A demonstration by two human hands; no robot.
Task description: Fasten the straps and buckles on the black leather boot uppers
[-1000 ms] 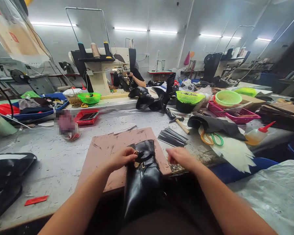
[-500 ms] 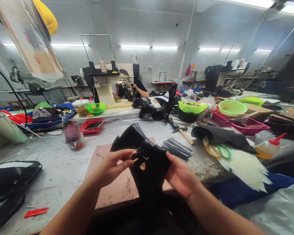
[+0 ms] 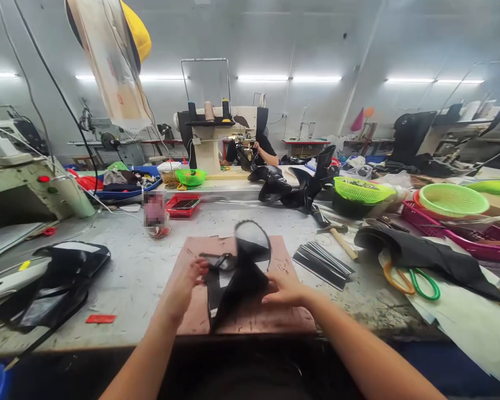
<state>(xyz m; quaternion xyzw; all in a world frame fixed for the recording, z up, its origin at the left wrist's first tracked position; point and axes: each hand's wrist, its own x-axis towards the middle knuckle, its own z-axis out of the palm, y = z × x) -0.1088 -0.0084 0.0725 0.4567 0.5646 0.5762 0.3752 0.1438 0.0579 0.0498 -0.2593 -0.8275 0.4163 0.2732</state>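
A black leather boot upper, blurred by motion, is over the pinkish cutting mat. One rounded part of it stands up, and a strap with a buckle points left. My left hand is at the strap's end with its fingers bent. Blur hides whether they grip it. On the other side, my right hand has its fingers and thumb at the upper's right edge, apparently holding it. Black strips with white edges lie right of the mat.
A hammer, a rolled black sheet and scissors with orange and green handles lie to the right. At left are black leather pieces and a red strip. Across the table, a person works at a sewing machine.
The boot upper has been lowered onto the mat and turned, so the gold-coloured hardware no longer shows. My left hand has left that hardware. The view has swung left.
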